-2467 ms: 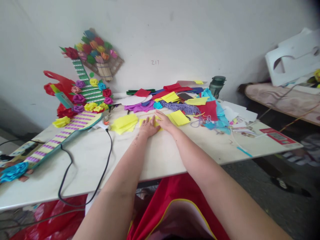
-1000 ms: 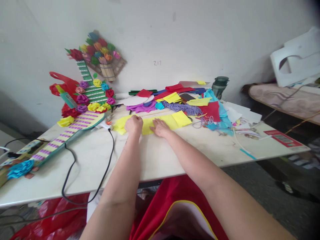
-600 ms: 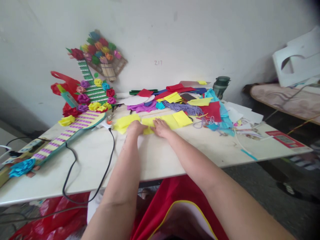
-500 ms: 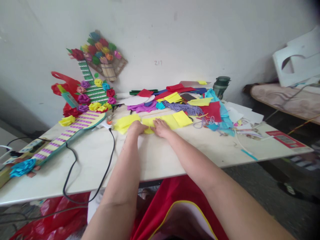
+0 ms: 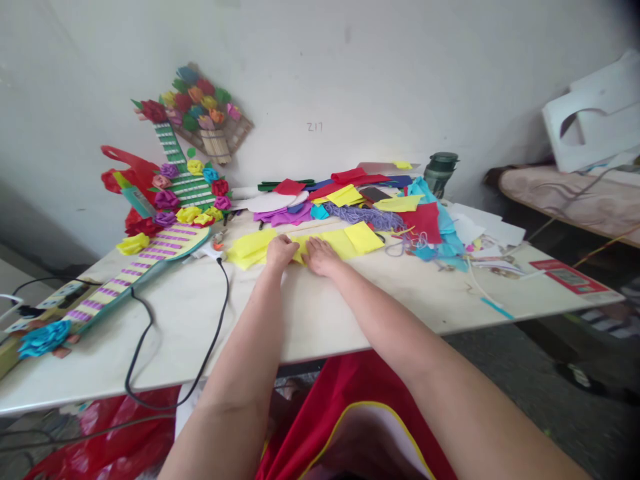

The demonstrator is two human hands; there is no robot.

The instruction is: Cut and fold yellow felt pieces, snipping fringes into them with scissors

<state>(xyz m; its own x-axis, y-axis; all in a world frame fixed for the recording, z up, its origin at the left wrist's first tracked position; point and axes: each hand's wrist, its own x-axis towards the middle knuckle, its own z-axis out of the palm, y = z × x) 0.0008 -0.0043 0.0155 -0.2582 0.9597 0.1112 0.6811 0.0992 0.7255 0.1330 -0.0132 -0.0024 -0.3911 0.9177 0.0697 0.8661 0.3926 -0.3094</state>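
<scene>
A strip of yellow crepe paper [image 5: 345, 244] lies across the table before me, with a folded piece at its right end. My right hand [image 5: 321, 256] rests flat on this strip, fingers spread. Close by on the left, my left hand [image 5: 282, 252] is closed, fingers curled down at the strip's near edge; its fingertips are partly hidden. Left of that hand lies a second, folded piece of yellow crepe paper [image 5: 250, 245].
Behind the strip are coloured paper sheets [image 5: 345, 195], purple yarn [image 5: 367, 217] and a dark green bottle [image 5: 440, 173]. At left stands a flower-decorated guitar shape [image 5: 175, 240]. A black cable [image 5: 226, 293] loops over the table's front edge. Paper scraps [image 5: 493, 257] lie at right.
My left hand has shifted a little to the right along the yellow strip, nearer my right hand. The right hand stays nearly in place, pressed on the strip.
</scene>
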